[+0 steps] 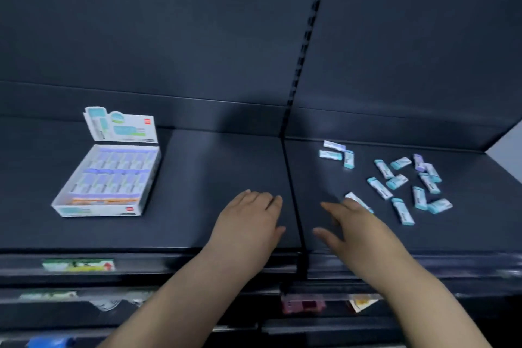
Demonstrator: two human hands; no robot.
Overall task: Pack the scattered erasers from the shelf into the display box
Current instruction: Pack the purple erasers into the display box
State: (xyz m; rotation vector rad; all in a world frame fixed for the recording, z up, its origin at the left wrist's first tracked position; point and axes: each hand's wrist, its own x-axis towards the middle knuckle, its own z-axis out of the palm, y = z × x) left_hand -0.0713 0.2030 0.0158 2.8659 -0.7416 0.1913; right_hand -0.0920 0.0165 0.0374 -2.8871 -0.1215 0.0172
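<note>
On shelf (214,167): L hand (251,217) flat, empty; R hand (353,224) spread, empty, at nearest eraser (356,199). Risk: display box (93,210) well apart, looks near-full; erasers (397,181) may drop in transit.

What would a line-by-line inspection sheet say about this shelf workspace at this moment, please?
Surface: dark flat metal shelf, two panels meeting at a seam.
Job's things: white cardboard display box at left, flap upright, rows of purple-banded erasers inside; small teal-and-white wrapped erasers scattered at right, one purple eraser among them.
Clutter: nothing seen.
Grippers: left hand open, low over the shelf, holding nothing; right hand open, fingers spread, partly covering the nearest eraser; contact cannot be told.
Cables: nothing seen.
Surroundings: dark back panel, slotted upright, green label on shelf edge, blurred goods below.
</note>
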